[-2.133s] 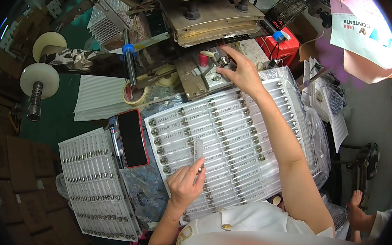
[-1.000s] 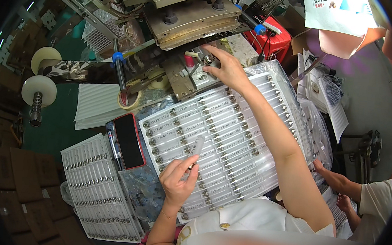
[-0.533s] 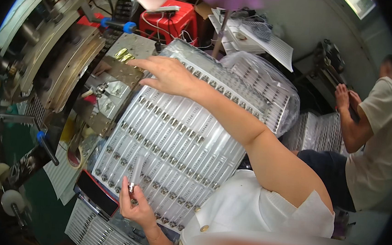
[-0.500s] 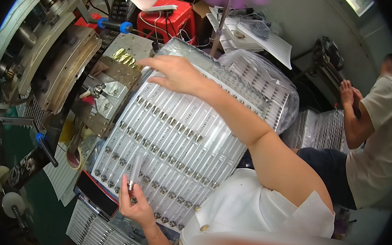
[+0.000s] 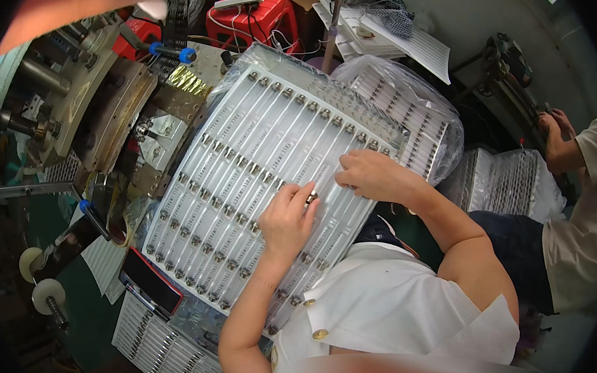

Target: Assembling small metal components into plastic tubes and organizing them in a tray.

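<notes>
Both hands are working over the big white tray [image 5: 243, 182] of clear tubes, which is lying tilted across the person's lap and the machine's front; the left hand [image 5: 287, 222] is resting near the tray's right edge, about halfway along it, fingers curled together and pinching the dark-capped end of a single clear tube [image 5: 318, 185]; the right hand [image 5: 373, 176] is lying just beside it toward the tray's far right corner, fingers bent and pressing lightly on the same tube or its neighbour, which of the two I cannot tell.

The step in hand seems to be the picking or seating of one tube in its row, near the right edge where the slots are looking partly unfilled; the next move probably calls for keeping the tube parallel with its neighbours and steadying the tray while it is lifting or settling, since the rows are packed closely.

At the tray's left edge the metal press machine [image 5: 100, 122] is standing; a dark phone [image 5: 152, 281] is lying by the near left corner.
</notes>
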Action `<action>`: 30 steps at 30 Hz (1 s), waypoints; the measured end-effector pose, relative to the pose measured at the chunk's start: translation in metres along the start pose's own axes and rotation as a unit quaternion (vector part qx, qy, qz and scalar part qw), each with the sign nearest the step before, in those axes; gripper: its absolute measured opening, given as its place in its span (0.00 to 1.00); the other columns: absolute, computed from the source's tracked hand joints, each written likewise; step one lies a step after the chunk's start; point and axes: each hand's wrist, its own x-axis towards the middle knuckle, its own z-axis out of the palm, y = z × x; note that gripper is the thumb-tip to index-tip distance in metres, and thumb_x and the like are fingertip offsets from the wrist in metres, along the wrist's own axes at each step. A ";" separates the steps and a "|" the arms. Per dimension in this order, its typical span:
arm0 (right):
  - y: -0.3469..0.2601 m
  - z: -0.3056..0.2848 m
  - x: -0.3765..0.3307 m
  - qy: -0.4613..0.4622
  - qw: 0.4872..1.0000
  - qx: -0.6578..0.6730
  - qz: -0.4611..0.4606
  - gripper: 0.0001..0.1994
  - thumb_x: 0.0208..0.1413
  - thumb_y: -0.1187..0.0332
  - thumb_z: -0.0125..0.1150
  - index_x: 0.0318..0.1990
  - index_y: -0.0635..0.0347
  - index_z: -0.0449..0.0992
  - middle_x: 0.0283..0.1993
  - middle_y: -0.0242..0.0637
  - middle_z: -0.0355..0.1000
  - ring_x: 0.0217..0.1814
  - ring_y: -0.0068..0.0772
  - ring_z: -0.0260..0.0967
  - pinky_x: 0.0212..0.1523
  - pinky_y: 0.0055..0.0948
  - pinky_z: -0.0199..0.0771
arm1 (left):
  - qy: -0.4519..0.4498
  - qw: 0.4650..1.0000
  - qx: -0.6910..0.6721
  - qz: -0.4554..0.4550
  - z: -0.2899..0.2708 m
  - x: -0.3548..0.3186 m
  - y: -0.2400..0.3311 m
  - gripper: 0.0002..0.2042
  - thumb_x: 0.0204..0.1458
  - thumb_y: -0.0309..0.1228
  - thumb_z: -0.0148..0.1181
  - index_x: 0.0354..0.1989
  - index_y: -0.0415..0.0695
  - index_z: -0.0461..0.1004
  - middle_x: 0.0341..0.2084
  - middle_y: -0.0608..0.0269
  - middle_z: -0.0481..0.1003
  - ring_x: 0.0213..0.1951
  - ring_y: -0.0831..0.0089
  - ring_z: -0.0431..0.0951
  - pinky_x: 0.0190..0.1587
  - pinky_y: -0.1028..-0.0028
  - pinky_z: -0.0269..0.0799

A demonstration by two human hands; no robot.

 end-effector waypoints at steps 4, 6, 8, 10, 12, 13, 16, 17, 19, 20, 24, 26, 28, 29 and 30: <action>0.006 0.002 0.006 -0.025 0.999 0.014 -0.017 0.04 0.40 0.74 0.63 0.24 0.59 0.74 0.29 0.38 0.67 0.38 0.42 0.68 0.38 0.37 0.69 | -0.036 0.991 0.127 0.014 0.004 -0.005 -0.002 0.16 0.41 0.30 0.67 0.42 0.45 0.77 0.30 0.63 0.74 0.29 0.66 0.75 0.29 0.69 0.70; 0.009 -0.008 0.007 -0.043 0.998 0.039 -0.029 0.04 0.41 0.74 0.63 0.26 0.60 0.74 0.30 0.38 0.69 0.38 0.42 0.69 0.38 0.37 0.69 | -0.057 0.986 0.157 0.002 0.000 -0.004 0.001 0.16 0.41 0.29 0.67 0.42 0.45 0.77 0.31 0.62 0.74 0.30 0.65 0.76 0.30 0.69 0.71; 0.009 -0.024 0.010 -0.065 0.994 0.065 -0.053 0.04 0.41 0.73 0.63 0.27 0.60 0.74 0.31 0.39 0.70 0.38 0.42 0.70 0.38 0.37 0.69 | -0.028 0.988 0.147 0.026 -0.013 -0.002 0.008 0.16 0.43 0.31 0.66 0.43 0.46 0.76 0.32 0.64 0.73 0.32 0.66 0.75 0.31 0.69 0.72; 0.008 -0.046 0.012 -0.158 0.976 0.148 0.021 0.05 0.44 0.73 0.61 0.31 0.61 0.75 0.34 0.39 0.73 0.38 0.42 0.72 0.38 0.36 0.71 | -0.022 0.986 0.166 0.022 -0.038 -0.007 0.005 0.16 0.44 0.31 0.65 0.44 0.46 0.76 0.33 0.64 0.73 0.32 0.66 0.75 0.31 0.69 0.72; 0.017 -0.056 0.017 -0.125 0.957 0.261 0.032 0.09 0.45 0.73 0.64 0.36 0.59 0.77 0.34 0.35 0.75 0.36 0.38 0.73 0.38 0.30 0.72 | 0.009 0.981 0.193 0.014 -0.067 -0.012 -0.013 0.16 0.45 0.30 0.65 0.45 0.45 0.76 0.32 0.63 0.74 0.31 0.64 0.75 0.29 0.69 0.71; 0.014 -0.066 0.027 -0.111 0.956 0.267 0.042 0.11 0.45 0.75 0.63 0.40 0.59 0.78 0.36 0.35 0.74 0.36 0.35 0.72 0.37 0.28 0.72 | 0.024 0.976 0.217 -0.009 -0.082 -0.013 -0.026 0.16 0.45 0.30 0.65 0.45 0.45 0.76 0.32 0.63 0.74 0.31 0.64 0.75 0.29 0.69 0.71; 0.027 -0.065 0.051 -0.021 0.959 0.282 0.001 0.15 0.45 0.77 0.63 0.43 0.58 0.77 0.37 0.37 0.73 0.35 0.32 0.72 0.37 0.28 0.72 | 0.091 0.959 0.265 -0.028 -0.121 0.009 -0.056 0.14 0.46 0.28 0.64 0.44 0.47 0.76 0.25 0.63 0.72 0.26 0.64 0.74 0.27 0.68 0.70; 0.029 -0.066 0.065 0.038 0.962 0.269 -0.002 0.15 0.44 0.78 0.64 0.43 0.59 0.77 0.38 0.36 0.73 0.35 0.31 0.72 0.37 0.27 0.72 | 0.099 0.954 0.280 -0.043 -0.130 0.024 -0.064 0.13 0.47 0.28 0.63 0.43 0.48 0.77 0.22 0.63 0.71 0.26 0.63 0.74 0.27 0.68 0.70; 0.027 -0.066 0.101 0.090 0.961 0.259 -0.032 0.16 0.43 0.78 0.65 0.43 0.60 0.77 0.39 0.36 0.73 0.34 0.31 0.72 0.37 0.26 0.72 | 0.152 0.929 0.337 -0.004 -0.148 0.046 -0.086 0.15 0.47 0.27 0.62 0.46 0.50 0.76 0.21 0.63 0.69 0.25 0.63 0.74 0.27 0.68 0.70; 0.023 -0.065 0.124 0.119 0.953 0.276 -0.033 0.15 0.44 0.78 0.65 0.43 0.60 0.77 0.38 0.36 0.73 0.34 0.30 0.72 0.37 0.25 0.72 | 0.160 0.913 0.376 0.002 -0.153 0.060 -0.091 0.15 0.48 0.27 0.61 0.46 0.49 0.75 0.21 0.63 0.69 0.25 0.64 0.74 0.26 0.68 0.70; -0.007 -0.049 0.204 0.247 0.925 0.286 -0.046 0.13 0.46 0.75 0.65 0.42 0.62 0.77 0.38 0.36 0.73 0.35 0.29 0.72 0.37 0.25 0.72 | 0.163 0.872 0.460 0.040 -0.168 0.092 -0.118 0.14 0.48 0.27 0.58 0.45 0.46 0.73 0.19 0.65 0.69 0.24 0.67 0.75 0.26 0.70 0.71; -0.024 -0.044 0.231 0.281 0.916 0.272 -0.090 0.12 0.47 0.74 0.64 0.42 0.61 0.76 0.38 0.36 0.73 0.35 0.31 0.72 0.38 0.26 0.72 | 0.159 0.877 0.448 0.064 -0.160 0.089 -0.092 0.13 0.47 0.27 0.58 0.43 0.44 0.74 0.18 0.65 0.69 0.24 0.69 0.74 0.26 0.71 0.71; -0.034 -0.032 0.249 0.315 0.905 0.257 -0.127 0.12 0.47 0.73 0.64 0.41 0.61 0.76 0.38 0.36 0.73 0.36 0.34 0.73 0.38 0.27 0.73 | 0.132 0.901 0.402 0.090 -0.141 0.072 -0.065 0.17 0.43 0.27 0.61 0.44 0.43 0.74 0.19 0.66 0.68 0.23 0.70 0.73 0.25 0.71 0.70; -0.044 -0.025 0.258 0.351 0.900 0.187 -0.179 0.13 0.47 0.72 0.64 0.41 0.60 0.75 0.40 0.37 0.73 0.37 0.36 0.73 0.39 0.29 0.74 | 0.116 0.915 0.377 0.084 -0.135 0.050 -0.051 0.22 0.39 0.27 0.64 0.47 0.43 0.73 0.20 0.65 0.68 0.22 0.69 0.72 0.25 0.70 0.69; -0.054 -0.018 0.266 0.384 0.887 0.116 -0.230 0.13 0.46 0.72 0.64 0.42 0.59 0.75 0.41 0.37 0.72 0.38 0.39 0.73 0.40 0.30 0.74 | 0.108 0.925 0.358 0.071 -0.127 0.027 -0.043 0.22 0.38 0.27 0.64 0.47 0.43 0.74 0.19 0.66 0.68 0.22 0.69 0.71 0.24 0.71 0.68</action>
